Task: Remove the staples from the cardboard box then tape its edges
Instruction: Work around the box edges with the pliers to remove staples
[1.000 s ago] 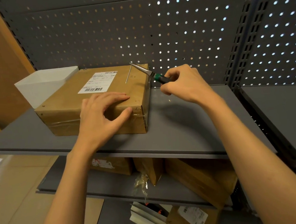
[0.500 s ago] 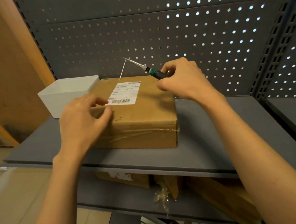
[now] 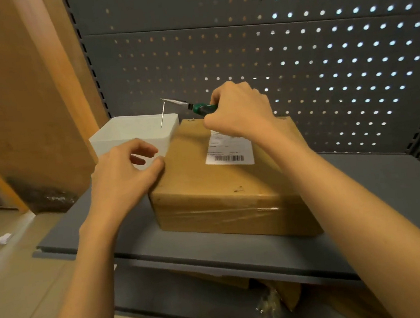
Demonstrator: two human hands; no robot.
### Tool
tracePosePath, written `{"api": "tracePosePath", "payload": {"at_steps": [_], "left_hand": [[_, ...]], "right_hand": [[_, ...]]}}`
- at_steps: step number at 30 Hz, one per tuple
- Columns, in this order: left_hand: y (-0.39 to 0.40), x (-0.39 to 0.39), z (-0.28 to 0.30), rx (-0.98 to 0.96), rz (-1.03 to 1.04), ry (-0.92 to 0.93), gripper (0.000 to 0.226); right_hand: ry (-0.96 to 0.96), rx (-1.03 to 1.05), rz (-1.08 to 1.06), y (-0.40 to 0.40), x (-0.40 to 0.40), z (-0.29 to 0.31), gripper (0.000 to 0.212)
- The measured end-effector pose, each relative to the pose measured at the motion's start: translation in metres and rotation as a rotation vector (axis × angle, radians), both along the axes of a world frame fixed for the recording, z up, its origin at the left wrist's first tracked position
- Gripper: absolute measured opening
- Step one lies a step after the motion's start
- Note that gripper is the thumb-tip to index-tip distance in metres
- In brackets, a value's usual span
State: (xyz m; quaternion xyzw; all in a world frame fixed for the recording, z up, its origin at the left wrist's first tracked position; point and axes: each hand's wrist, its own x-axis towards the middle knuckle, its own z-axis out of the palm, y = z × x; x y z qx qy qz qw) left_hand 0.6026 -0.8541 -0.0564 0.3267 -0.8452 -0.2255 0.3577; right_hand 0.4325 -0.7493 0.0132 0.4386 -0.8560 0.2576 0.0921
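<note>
**Observer:** While the right hand point(image 3: 237, 109) grips the green-handled pliers point(image 3: 187, 105), a long straightened staple point(image 3: 162, 116) hangs from the tips, over the white bin point(image 3: 133, 130). Staple-removal step, I judge; no tape in view.

**Recorder:** Where is the box?

**Observer:** The cardboard box point(image 3: 222, 183) sits on the grey shelf point(image 3: 378, 187), just beside the bin, shipping label point(image 3: 228, 146) up, clear film along its front face.

**Recorder:** Left hand?

**Observer:** The left hand point(image 3: 125, 173) rests at the box's near left corner, thumb against the edge, fingers loosely curled and holding nothing. Looks like steadying.

**Recorder:** Next move?

**Observer:** Probably easing the plier handles so the staple drops inside the bin, tips kept over the opening. Then back to the lid for any staple left; small marks show near the far edge, too small to tell.

**Recorder:** Arm pose?

**Observer:** Right forearm reaches across above the box, wrist raised; left forearm comes straight in from below.
</note>
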Motion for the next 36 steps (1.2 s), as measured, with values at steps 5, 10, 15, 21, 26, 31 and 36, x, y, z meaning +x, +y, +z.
{"api": "tracePosePath", "payload": {"at_steps": [5,10,15,21,26,31,36], "left_hand": [[-0.02,-0.001,-0.002,-0.033,-0.035,-0.025,0.014],[-0.034,-0.002,-0.006,-0.039,-0.078,-0.043,0.015],[-0.042,-0.009,-0.01,0.001,-0.153,-0.074,0.027],[-0.039,-0.025,-0.015,0.059,-0.264,-0.212,0.049],[-0.028,-0.033,-0.016,0.065,-0.324,-0.198,0.05],[-0.015,-0.04,-0.011,0.003,-0.327,-0.212,0.053],[-0.015,-0.066,-0.01,0.019,-0.352,-0.05,0.037]], "right_hand": [[0.073,0.074,-0.026,-0.04,0.007,-0.005,0.022],[0.122,0.215,-0.012,-0.06,0.012,-0.014,0.025],[0.081,0.211,-0.053,-0.061,0.013,-0.014,0.029],[0.057,0.218,-0.144,-0.045,0.008,-0.007,0.029],[0.015,0.243,-0.198,-0.027,-0.002,-0.002,0.036],[-0.054,0.215,-0.225,-0.005,-0.021,0.002,0.039],[-0.171,0.242,-0.235,0.009,-0.038,-0.003,0.042]]}}
